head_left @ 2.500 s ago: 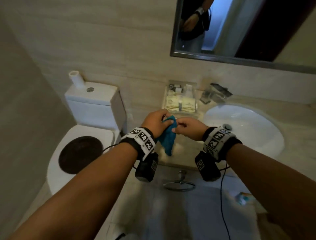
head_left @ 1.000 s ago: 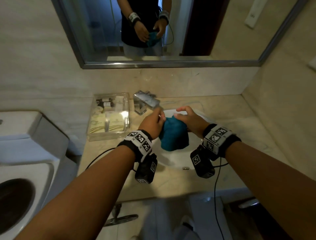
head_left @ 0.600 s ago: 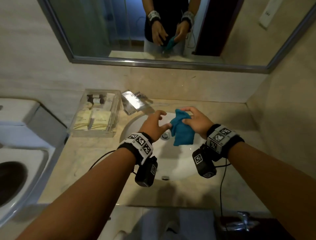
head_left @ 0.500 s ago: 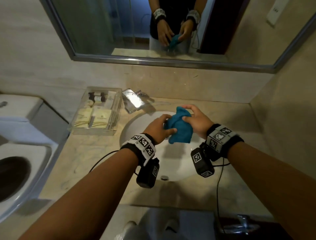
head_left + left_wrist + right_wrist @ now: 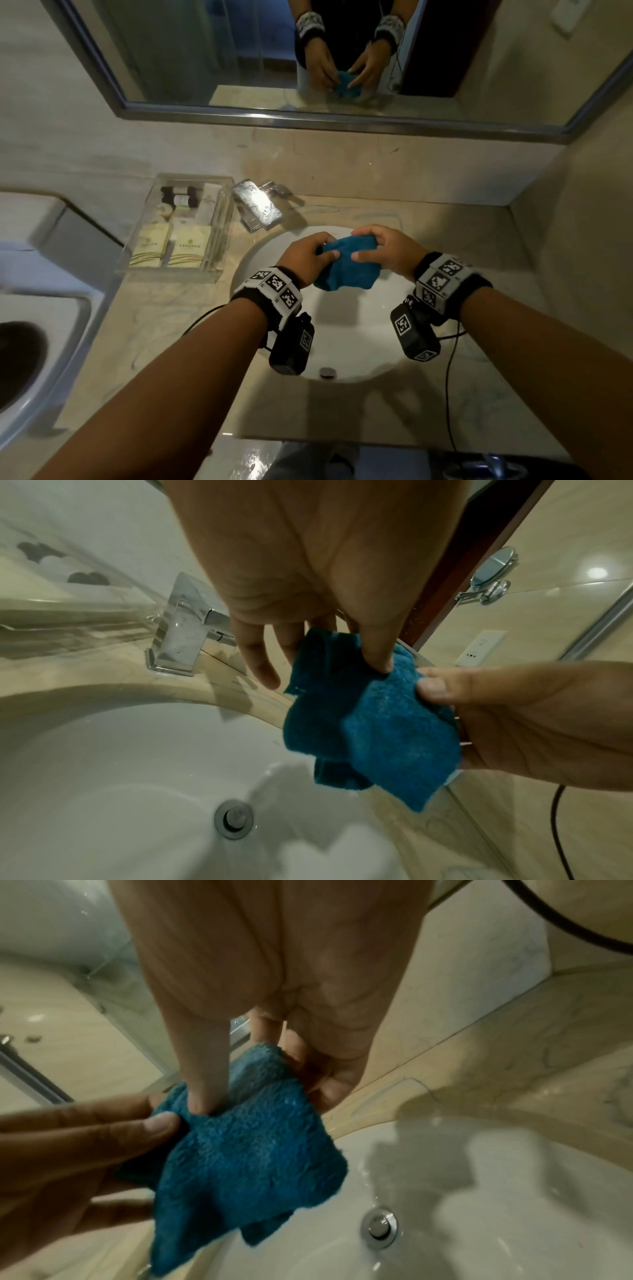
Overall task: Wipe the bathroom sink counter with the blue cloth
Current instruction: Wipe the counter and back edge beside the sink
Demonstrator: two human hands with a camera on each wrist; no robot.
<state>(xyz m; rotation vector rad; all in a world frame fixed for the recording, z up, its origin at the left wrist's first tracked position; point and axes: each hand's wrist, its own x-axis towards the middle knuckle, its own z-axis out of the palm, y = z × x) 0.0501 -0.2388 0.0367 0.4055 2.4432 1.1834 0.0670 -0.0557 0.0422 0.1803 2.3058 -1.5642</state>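
My arms are bare to the elbow, no sleeves. Each wrist wears a black strap (image 5: 270, 291) faced with white panels printed with black square codes. The band on my right wrist (image 5: 445, 279) matches it. Under each wrist hangs a small black camera box (image 5: 291, 346), the right box (image 5: 414, 334) also stamped with white code squares. A thin black cable (image 5: 448, 387) trails from the right box; another seems to loop out from the left, though it is dim there.

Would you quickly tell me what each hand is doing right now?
Left hand: grips the blue cloth, thumb pinching its top edge.
Right hand: grips the same blue cloth from the other side, above the sink basin.
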